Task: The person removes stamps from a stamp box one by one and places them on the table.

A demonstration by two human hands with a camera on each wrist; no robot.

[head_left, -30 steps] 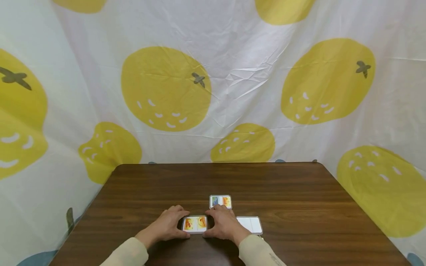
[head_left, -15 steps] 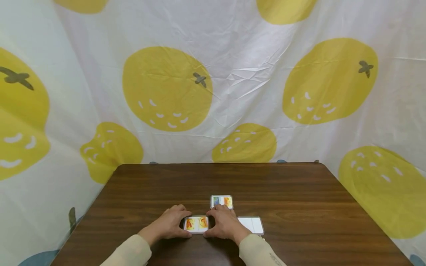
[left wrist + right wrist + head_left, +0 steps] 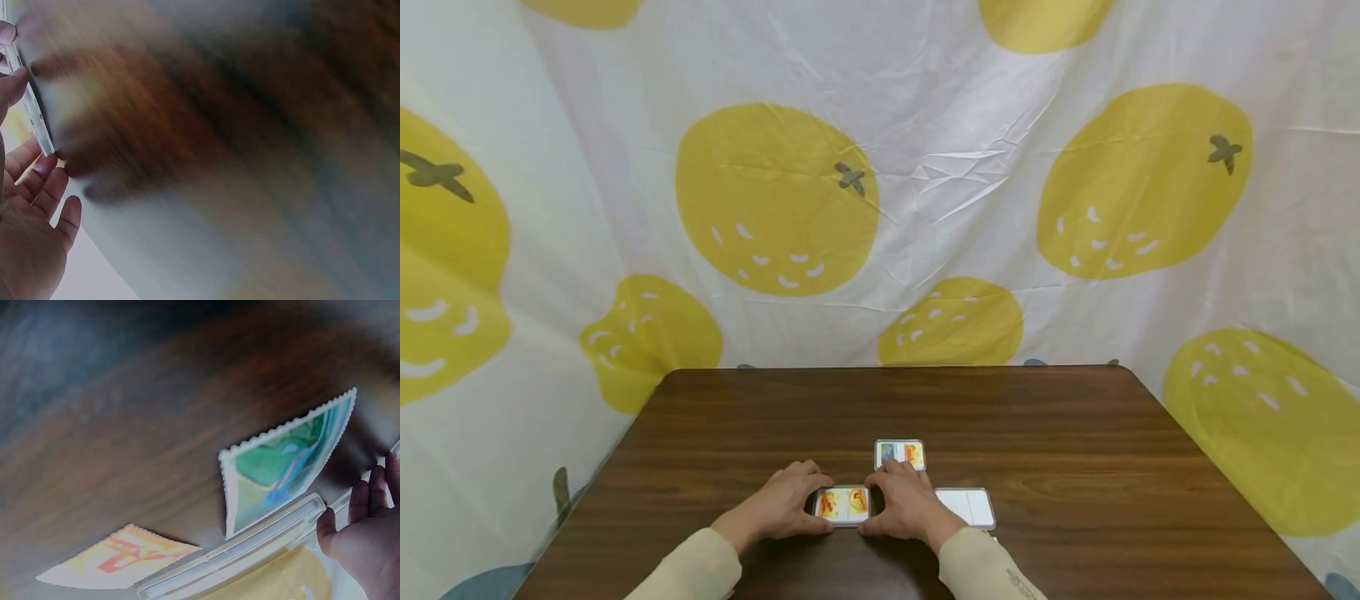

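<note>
Low in the middle of the head view lies a clear plastic case [image 3: 842,506] showing two orange-yellow stamps. My left hand [image 3: 782,504] pinches it at the left end, thumb at the near edge and fingers at the far edge. The right end is held the same way by my right hand [image 3: 904,504]. In the left wrist view, the case's thin edge [image 3: 37,119] shows between fingers. Two perforated stamps show in the right wrist view: a green-blue one [image 3: 281,459] and an orange one [image 3: 119,559], near a clear rim [image 3: 231,550].
Behind my right hand lies a second case [image 3: 900,452], with a blue-green and an orange picture. A white-faced case [image 3: 968,507] sits to the right, partly covered by my right wrist. All rest on a dark wooden table [image 3: 1060,450]. A fruit-print curtain [image 3: 940,242] hangs behind.
</note>
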